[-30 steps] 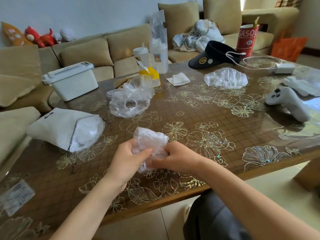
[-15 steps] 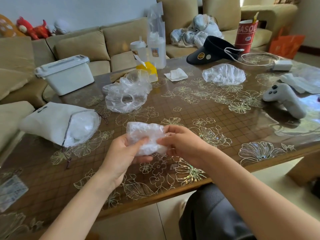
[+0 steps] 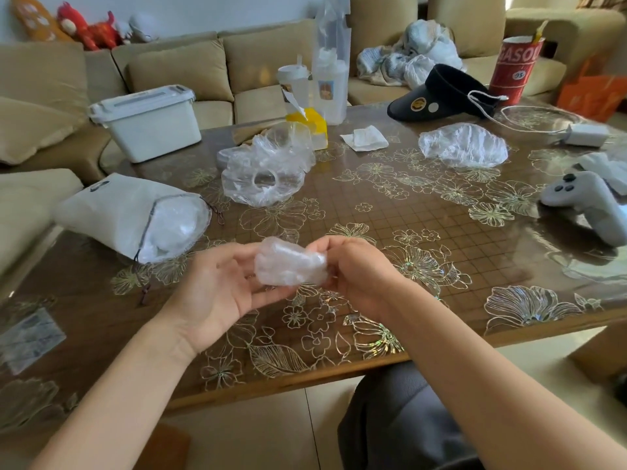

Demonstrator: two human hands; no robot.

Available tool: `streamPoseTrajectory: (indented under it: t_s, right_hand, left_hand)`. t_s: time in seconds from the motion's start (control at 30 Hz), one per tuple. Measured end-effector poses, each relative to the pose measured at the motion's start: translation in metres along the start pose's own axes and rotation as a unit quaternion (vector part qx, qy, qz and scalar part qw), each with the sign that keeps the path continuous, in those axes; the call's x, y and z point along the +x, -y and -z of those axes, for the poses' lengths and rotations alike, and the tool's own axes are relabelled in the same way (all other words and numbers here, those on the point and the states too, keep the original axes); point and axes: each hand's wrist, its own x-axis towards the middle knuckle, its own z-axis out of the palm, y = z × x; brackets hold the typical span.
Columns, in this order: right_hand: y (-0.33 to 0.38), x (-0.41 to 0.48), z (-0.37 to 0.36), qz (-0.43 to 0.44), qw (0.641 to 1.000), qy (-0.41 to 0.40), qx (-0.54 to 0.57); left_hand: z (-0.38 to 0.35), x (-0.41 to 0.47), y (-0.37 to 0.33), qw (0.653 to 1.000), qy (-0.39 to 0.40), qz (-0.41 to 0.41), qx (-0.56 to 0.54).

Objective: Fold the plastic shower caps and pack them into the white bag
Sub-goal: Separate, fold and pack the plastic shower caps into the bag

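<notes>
A folded clear plastic shower cap (image 3: 290,264) is held above the near part of the table. My right hand (image 3: 356,271) pinches its right end. My left hand (image 3: 217,286) lies palm up beneath its left side, fingers loosely spread and touching it. The white drawstring bag (image 3: 112,208) lies on its side at the left, mouth facing right, with clear plastic showing inside. An unfolded shower cap (image 3: 268,169) lies spread in the table's middle. Another crumpled shower cap (image 3: 463,145) sits at the right rear.
On the flowered table (image 3: 441,239) stand a white lidded box (image 3: 149,120), drink cups (image 3: 325,79), a yellow item (image 3: 314,125), a tissue (image 3: 364,139), a black visor (image 3: 441,95), a red cup (image 3: 517,69), a charger (image 3: 585,135) and a white game controller (image 3: 583,203). Sofas lie behind.
The cap has been squeezed into a smaller bundle. My left hand has loosened from gripping it to lying open under it, while my right hand keeps its pinch.
</notes>
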Motion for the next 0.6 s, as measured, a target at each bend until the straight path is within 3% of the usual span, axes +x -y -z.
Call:
streamPoseTrajectory:
  t_s: [0.07, 0.13, 0.23, 0.33, 0.43, 0.6]
  right_hand:
    - [0.002, 0.002, -0.005, 0.029, 0.998, -0.001, -0.048]
    - [0.003, 0.004, -0.015, 0.057, 0.996, 0.007, -0.076]
    - [0.005, 0.006, -0.026, 0.083, 0.990, 0.032, -0.106]
    - [0.010, 0.008, -0.031, 0.063, 0.992, 0.048, -0.098]
    - [0.016, 0.013, -0.037, 0.059, 0.997, 0.006, -0.046]
    - [0.010, 0.023, -0.062, 0.010, 0.970, 0.166, -0.178]
  left_hand:
    - [0.004, -0.004, -0.006, 0.998, 0.014, 0.048, -0.026]
    - [0.003, -0.010, -0.007, 0.997, 0.016, 0.063, 0.045]
    - [-0.001, -0.016, -0.007, 0.984, -0.045, 0.025, 0.170]
    - [0.011, -0.024, -0.008, 0.972, -0.101, -0.014, 0.213]
    - [0.025, -0.030, -0.010, 0.925, -0.172, -0.058, 0.334]
    - [0.039, -0.035, -0.016, 0.887, -0.196, -0.100, 0.406]
